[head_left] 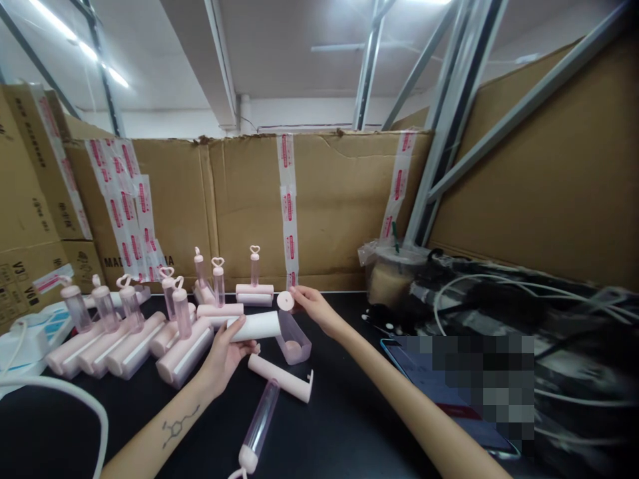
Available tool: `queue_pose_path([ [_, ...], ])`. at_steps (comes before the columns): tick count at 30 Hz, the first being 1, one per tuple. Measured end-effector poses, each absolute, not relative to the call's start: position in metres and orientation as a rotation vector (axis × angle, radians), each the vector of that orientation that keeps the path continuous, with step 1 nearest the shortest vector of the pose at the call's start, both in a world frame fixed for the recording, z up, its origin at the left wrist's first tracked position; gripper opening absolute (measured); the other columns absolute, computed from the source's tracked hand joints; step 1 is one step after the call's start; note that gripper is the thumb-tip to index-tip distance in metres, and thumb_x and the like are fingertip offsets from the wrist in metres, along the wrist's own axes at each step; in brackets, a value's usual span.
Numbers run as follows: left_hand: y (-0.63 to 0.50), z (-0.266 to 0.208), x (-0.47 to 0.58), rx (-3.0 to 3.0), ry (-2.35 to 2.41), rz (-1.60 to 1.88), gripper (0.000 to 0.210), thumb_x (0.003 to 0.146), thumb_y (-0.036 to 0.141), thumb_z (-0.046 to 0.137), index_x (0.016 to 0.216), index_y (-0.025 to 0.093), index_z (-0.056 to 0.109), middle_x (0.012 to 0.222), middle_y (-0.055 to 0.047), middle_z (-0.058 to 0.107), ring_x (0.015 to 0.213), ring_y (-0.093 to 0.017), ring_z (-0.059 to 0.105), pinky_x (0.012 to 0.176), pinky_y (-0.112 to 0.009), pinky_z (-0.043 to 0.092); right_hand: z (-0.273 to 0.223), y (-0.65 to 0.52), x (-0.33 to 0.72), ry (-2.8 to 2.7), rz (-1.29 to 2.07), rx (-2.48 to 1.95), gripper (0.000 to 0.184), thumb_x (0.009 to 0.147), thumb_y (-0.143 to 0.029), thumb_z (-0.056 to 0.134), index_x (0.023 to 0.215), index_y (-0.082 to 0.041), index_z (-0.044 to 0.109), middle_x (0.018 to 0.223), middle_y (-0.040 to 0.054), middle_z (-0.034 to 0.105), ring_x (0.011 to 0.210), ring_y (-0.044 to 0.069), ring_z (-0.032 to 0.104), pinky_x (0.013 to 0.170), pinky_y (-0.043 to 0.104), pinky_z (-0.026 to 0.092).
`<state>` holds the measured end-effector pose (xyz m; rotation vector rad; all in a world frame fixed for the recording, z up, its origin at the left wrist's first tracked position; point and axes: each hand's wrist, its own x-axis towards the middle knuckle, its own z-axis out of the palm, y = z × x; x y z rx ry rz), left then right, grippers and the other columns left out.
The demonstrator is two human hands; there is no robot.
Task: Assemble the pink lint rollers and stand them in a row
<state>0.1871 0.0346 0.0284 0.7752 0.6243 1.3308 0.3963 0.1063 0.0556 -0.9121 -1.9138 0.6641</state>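
My left hand point(227, 356) holds a white sticky-paper roll point(257, 326) between thumb and fingers, level above the black table. In my right hand point(313, 307), the fingertips pinch a round pale-pink end cap point(285, 301) close to the roll's right end. Behind and below the roll lies a translucent pinkish cover point(299, 349), with a round pink end inside it. Nearer to me rests a lint roller holder point(282, 379), a pink bar with a clear tubular handle point(262, 419) pointing towards me; its loop is cut off by the frame's lower edge.
Several pink lint rollers point(137, 346) with upright heart-loop handles stand at the left and back. A white power strip point(40, 339) and cable are far left. On the right are a drink cup point(392, 276), a blue-edged tablet or phone point(439, 386) and tangled cables. Cardboard walls point(249, 199) stand behind.
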Motion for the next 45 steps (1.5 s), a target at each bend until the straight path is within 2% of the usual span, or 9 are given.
queue_pose_path([
  [4,0.036,0.031,0.187,0.596,0.583,1.311,0.011,0.08,0.02,0.058,0.084,0.011,0.055,0.067,-0.005,0.061,0.061,-0.014,0.06,0.066,-0.03,0.055,0.054,0.088,0.374,-1.74,0.809,-0.888,0.049,0.084,-0.059,0.035,0.065,-0.017,0.049,0.051,-0.0039,0.045,0.043,0.009,0.041,0.046,0.022,0.037],
  [9,0.037,0.027,0.191,0.558,0.578,1.298,0.01,0.081,0.019,0.057,0.087,0.011,0.055,0.07,-0.005,0.062,0.063,-0.015,0.061,0.07,-0.031,0.055,0.045,0.078,0.355,-1.534,0.834,-0.894,0.039,0.081,-0.056,0.044,0.068,-0.019,0.046,0.05,-0.0069,0.037,0.041,0.008,0.034,0.041,0.021,0.029],
  [13,0.035,0.024,0.192,0.61,0.542,1.293,0.013,0.08,0.02,0.06,0.088,0.011,0.056,0.072,-0.006,0.062,0.067,-0.016,0.061,0.072,-0.032,0.054,0.044,0.077,0.355,-1.482,0.874,-0.888,0.033,0.079,-0.05,0.049,0.091,-0.02,0.049,0.064,-0.0049,0.045,0.046,0.008,0.04,0.042,0.021,0.035],
  [23,0.034,0.021,0.191,0.702,0.508,1.292,0.016,0.078,0.023,0.062,0.087,0.013,0.053,0.074,-0.004,0.059,0.065,-0.014,0.058,0.07,-0.033,0.052,0.043,0.066,0.351,-1.614,0.934,-0.895,0.022,0.087,-0.032,0.035,0.094,-0.02,0.051,0.062,-0.004,0.043,0.047,0.01,0.043,0.044,0.021,0.037],
  [28,0.028,0.026,0.191,0.924,0.535,1.364,0.023,0.075,0.026,0.066,0.089,0.017,0.05,0.076,-0.001,0.059,0.06,-0.012,0.056,0.06,-0.029,0.05,0.043,0.058,0.355,-1.972,0.476,-0.965,0.032,0.073,-0.003,0.04,0.095,-0.021,0.056,0.087,0.0021,0.051,0.076,0.015,0.05,0.071,0.028,0.041],
  [33,0.034,0.04,0.178,0.886,0.566,1.444,0.029,0.07,0.021,0.07,0.09,0.016,0.051,0.077,-0.002,0.061,0.062,-0.013,0.059,0.057,-0.025,0.05,0.056,0.072,0.375,-2.124,0.433,-1.069,0.031,0.084,-0.013,0.037,0.111,-0.02,0.051,0.095,0.0045,0.052,0.069,0.013,0.053,0.067,0.027,0.044],
  [38,0.042,0.045,0.168,0.699,0.547,1.486,0.03,0.074,0.031,0.066,0.098,0.017,0.054,0.083,-0.004,0.063,0.068,-0.015,0.062,0.063,-0.028,0.053,0.066,0.082,0.406,-2.391,0.461,-1.145,0.014,0.059,-0.024,0.074,0.072,-0.022,0.071,0.094,0.0057,0.057,0.096,0.025,0.051,0.086,0.038,0.039],
  [42,0.034,0.045,0.175,0.766,0.524,1.395,0.031,0.073,0.028,0.068,0.1,0.019,0.055,0.091,-0.004,0.065,0.081,-0.019,0.064,0.075,-0.033,0.053,0.06,0.082,0.406,-2.478,0.465,-1.162,0.009,0.056,-0.022,0.076,0.063,-0.02,0.071,0.112,0.0096,0.055,0.112,0.03,0.044,0.091,0.04,0.036],
  [45,0.029,0.045,0.179,0.745,0.631,1.308,0.035,0.075,0.039,0.064,0.098,0.014,0.058,0.091,-0.008,0.066,0.078,-0.02,0.065,0.075,-0.036,0.054,0.061,0.082,0.403,-2.446,0.434,-1.139,0.01,0.055,-0.02,0.076,0.058,-0.018,0.067,0.113,0.0097,0.056,0.112,0.029,0.046,0.092,0.038,0.036],
])
